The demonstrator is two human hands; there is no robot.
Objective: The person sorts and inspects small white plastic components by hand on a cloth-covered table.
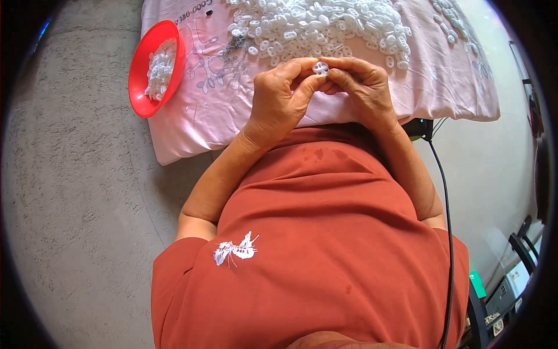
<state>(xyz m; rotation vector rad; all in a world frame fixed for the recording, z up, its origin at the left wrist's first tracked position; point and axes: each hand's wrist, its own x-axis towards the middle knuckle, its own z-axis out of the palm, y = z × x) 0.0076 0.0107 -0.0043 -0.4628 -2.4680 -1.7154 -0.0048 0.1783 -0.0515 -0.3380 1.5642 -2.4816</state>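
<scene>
Between my two hands, just past the near edge of the cloth-covered table, is a small white oval plastic piece with holes (320,68). My left hand (279,96) pinches it from the left with thumb and forefinger. From the other side, my right hand (367,90) is closed on the same piece, its thumb and fingertips meeting the left ones. A large heap of similar white plastic pieces (319,29) lies just beyond my fingers. Beside its left edge is a small tangle of thin grey bits (237,44), too small to name.
A red bowl (137,93) with white pieces inside stands tilted at the table's left edge. The pink patterned cloth (203,125) covers the table. More pale pieces (450,23) lie at the far right. A black cable (446,203) hangs along my right side.
</scene>
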